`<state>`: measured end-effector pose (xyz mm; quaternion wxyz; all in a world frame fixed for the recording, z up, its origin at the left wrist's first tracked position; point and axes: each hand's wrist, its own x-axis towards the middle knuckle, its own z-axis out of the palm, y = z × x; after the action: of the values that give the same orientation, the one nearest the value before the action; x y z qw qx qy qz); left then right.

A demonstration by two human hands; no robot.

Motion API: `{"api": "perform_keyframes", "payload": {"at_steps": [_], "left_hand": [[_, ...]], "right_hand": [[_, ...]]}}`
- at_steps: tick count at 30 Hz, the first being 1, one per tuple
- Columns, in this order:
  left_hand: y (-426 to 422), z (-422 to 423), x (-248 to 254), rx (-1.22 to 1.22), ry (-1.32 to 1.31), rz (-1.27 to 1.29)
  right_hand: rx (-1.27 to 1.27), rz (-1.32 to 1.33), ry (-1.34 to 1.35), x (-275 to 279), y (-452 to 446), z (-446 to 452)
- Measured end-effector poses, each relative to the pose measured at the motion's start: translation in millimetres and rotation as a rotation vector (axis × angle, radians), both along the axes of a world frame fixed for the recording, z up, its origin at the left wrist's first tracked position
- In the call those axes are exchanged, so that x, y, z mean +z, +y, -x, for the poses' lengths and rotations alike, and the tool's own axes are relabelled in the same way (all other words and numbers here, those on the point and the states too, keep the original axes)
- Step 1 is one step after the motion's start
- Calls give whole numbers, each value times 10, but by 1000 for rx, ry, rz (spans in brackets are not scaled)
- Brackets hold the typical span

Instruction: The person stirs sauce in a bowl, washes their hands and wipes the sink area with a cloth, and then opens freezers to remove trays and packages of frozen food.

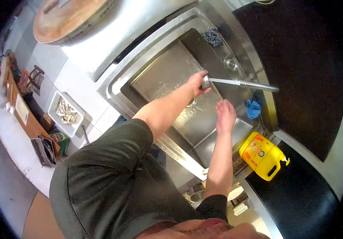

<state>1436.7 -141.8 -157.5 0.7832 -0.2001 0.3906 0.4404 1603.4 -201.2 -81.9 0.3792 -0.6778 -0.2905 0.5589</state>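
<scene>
My left hand point(197, 83) reaches over the metal sink point(159, 73), its fingers closed round a small silvery cylindrical object point(205, 82). A white stream of water runs from the faucet point(259, 85) onto that object. I cannot make out exactly what it is. Lower and to the right, my right hand point(226, 113) hovers over the basin, fingers stretched out and holding nothing. Near it on the sink's rim lies a crumpled blue cloth point(253, 109). Water splashes on the basin floor around the drain point(191, 102), which my left forearm partly covers.
A yellow pump jug point(261, 155) stands right of the sink. A dark scouring pad point(212, 37) sits at the far rim. Dark counter panels point(295, 71) lie beyond the faucet. At left are a round wooden board point(72, 20) and a white tub point(58, 119) of pale pieces.
</scene>
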Motion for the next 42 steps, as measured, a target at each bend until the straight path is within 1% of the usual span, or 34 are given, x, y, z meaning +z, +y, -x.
{"api": "perform_keyframes", "payload": {"at_steps": [2,3,4,6,7,8,9,10,11,12,14,16,17,18,20,21,23,26,27,30,31,32,33,34,36,38,39,40,41,42], "left_hand": [[-7,-24,-157,-66,8,-51],[-2,-41,1,-79,52,-26],[16,-78,121,-129,171,-43],[32,-195,267,-224,403,-77],[26,-210,83,-371,401,-353],[71,-284,-61,-436,621,-457],[101,-292,-42,-499,843,-562],[111,-285,9,-597,1008,-633],[122,-279,58,-691,1183,-693],[157,-191,192,-818,1303,-723],[128,-27,366,-1085,1531,-769],[77,110,361,-1130,1629,-803],[22,167,384,-1108,1686,-803],[-21,203,357,-1145,1665,-777],[-48,317,295,-1210,1631,-722],[-68,456,502,-1222,1430,-903],[-168,470,509,-1140,1463,-843],[-303,544,435,-1063,1457,-805],[-352,555,459,-1046,1430,-789],[-480,612,348,-1036,1402,-743],[-492,652,295,-1056,1411,-730],[-524,679,248,-1080,1416,-720],[-563,687,406,-1057,1430,-666],[-607,692,363,-1059,1447,-679],[-661,686,278,-1083,1450,-692],[-706,692,243,-1121,1430,-687],[-735,684,244,-1146,1418,-639],[-751,689,255,-1180,1410,-616],[-770,693,272,-1214,1402,-595],[-796,706,259,-1200,1407,-596]], "right_hand": [[-37,-19,120,54,202,173],[-63,-31,166,120,320,303],[-87,-47,211,143,405,372],[-88,-76,190,120,481,316],[-87,-91,183,116,511,271],[-75,-110,127,126,529,189],[-65,-130,72,145,532,64],[-57,-145,15,174,515,-77],[-87,-155,30,219,518,-219],[-115,-168,-4,356,526,-296],[-52,-224,-151,638,608,-426],[-88,-234,-91,828,725,-537],[-63,-232,-33,881,785,-586],[-5,-246,-98,881,859,-633],[114,-310,-497,755,1024,-734],[146,-282,-611,611,1112,-855],[219,-243,-833,167,1341,-1150],[-26,-25,-72,-420,1564,-1541],[-190,-37,37,-245,1493,-1274],[-336,-97,260,-562,1674,-1434],[-301,-96,168,-416,1642,-1253],[-310,-123,222,-305,1614,-1119],[-320,-148,274,-235,1608,-1015],[-333,-171,324,-177,1600,-924],[-201,-235,298,-91,1726,-723],[-342,-144,262,234,1647,-473],[-303,-155,304,355,1544,-450],[-313,-157,121,66,1603,-686],[-194,-204,12,-8,1496,-795],[-65,-254,-91,110,1329,-761]]}}
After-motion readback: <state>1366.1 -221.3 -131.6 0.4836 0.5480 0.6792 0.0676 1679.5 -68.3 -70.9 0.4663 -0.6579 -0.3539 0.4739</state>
